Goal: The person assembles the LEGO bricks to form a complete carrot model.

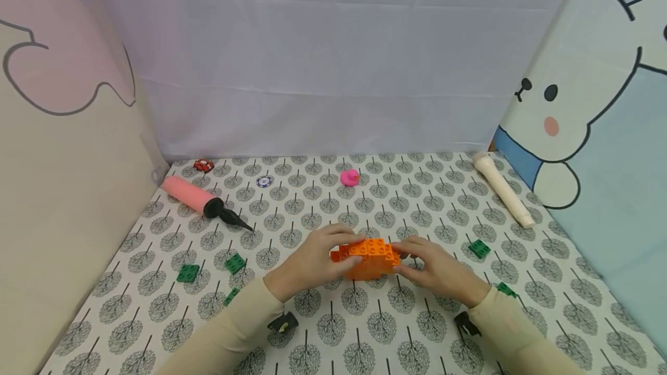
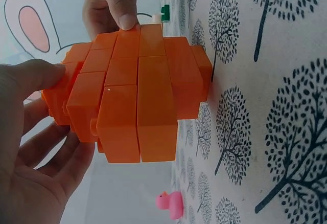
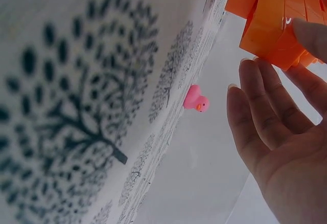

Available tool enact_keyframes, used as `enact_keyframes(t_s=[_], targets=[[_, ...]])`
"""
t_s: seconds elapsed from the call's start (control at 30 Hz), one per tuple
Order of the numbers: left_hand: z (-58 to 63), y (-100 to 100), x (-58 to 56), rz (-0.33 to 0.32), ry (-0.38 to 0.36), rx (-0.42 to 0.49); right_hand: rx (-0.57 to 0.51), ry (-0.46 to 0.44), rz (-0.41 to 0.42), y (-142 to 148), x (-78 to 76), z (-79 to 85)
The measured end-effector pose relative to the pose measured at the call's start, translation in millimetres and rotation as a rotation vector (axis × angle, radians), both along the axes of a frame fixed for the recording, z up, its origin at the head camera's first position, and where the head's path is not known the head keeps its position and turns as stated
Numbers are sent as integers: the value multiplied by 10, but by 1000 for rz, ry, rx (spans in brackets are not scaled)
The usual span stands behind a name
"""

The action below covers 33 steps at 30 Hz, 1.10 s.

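Note:
A rounded, stepped build of orange toy bricks (image 1: 369,268) stands low over the patterned cloth, studs showing on top. From its left side my left hand (image 1: 320,256) grips it, thumb on the near face and fingers over the far side. My right hand (image 1: 438,268) pinches the right end between thumb and fingers. In the left wrist view, stacked layers of the orange bricks (image 2: 156,93) widen toward the middle, and the other hand's thumb presses the far end. The right wrist view shows my right thumb on the orange bricks (image 3: 271,24), with the fingertips along their other side.
Green bricks lie at left (image 1: 188,273) and right (image 1: 479,249). Toward the back are a pink duck (image 1: 350,177), a poker chip (image 1: 264,181) and a red toy car (image 1: 204,165). A pink hand pump (image 1: 190,194) lies left, a white tube (image 1: 502,190) right. Fabric walls enclose the table.

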<state>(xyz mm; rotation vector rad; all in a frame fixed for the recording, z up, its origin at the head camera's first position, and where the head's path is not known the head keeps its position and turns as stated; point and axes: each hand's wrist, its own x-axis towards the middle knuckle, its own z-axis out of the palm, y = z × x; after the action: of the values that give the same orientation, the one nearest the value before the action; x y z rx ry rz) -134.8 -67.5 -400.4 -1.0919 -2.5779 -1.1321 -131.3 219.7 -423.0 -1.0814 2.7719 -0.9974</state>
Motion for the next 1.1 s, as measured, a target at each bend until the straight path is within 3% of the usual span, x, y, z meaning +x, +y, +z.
enact_keyframes(t_s=[0.6, 0.93, 1.1], targets=[[8, -18, 9, 19, -60, -32, -2, 5, 6, -25, -2, 4], [33, -29, -5, 14, -28, -103, 3, 15, -19, -9, -3, 5], [73, -224, 19, 45, 26, -141, -1, 22, -31, -1, 3, -6]])
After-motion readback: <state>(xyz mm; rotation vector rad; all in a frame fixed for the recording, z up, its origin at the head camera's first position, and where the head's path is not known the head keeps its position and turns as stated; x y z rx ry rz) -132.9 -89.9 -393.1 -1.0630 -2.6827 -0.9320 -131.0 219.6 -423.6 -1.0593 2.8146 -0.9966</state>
